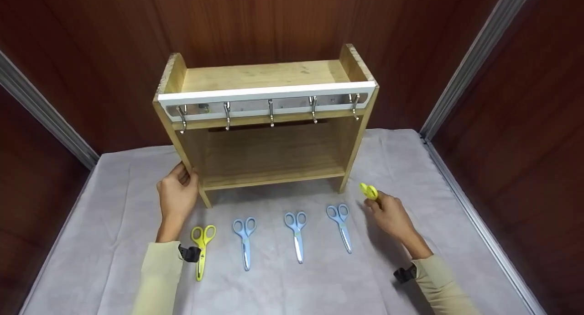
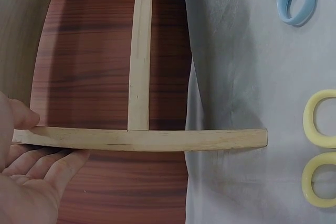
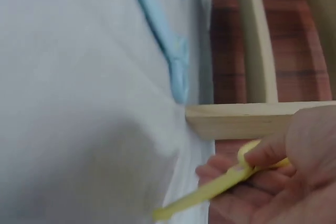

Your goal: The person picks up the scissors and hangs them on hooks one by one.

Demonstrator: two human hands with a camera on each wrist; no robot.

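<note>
A wooden shelf (image 1: 273, 182) with a white front rail (image 1: 269, 90) stands on the cloth, its row of metal hooks (image 1: 271, 113) bare. My left hand (image 1: 179, 194) grips the shelf's left side board (image 2: 157, 140), thumb on one face and fingers on the other. Off the shelf's right leg, my right hand (image 1: 392, 214) holds yellow scissors (image 3: 215, 187) between thumb and fingers, raised above the cloth. In front of the shelf lie another pair of yellow scissors (image 1: 201, 251) and three blue pairs, the left (image 1: 245, 244), middle (image 1: 297, 237) and right (image 1: 341, 228).
A pale grey cloth (image 1: 319, 287) covers the table. Dark reddish wood panels (image 1: 264, 23) rise behind and at both sides, with metal strips (image 1: 474, 59) at the corners. The left sleeve cuff and wrist camera (image 1: 189, 254) hang close over the yellow scissors on the cloth.
</note>
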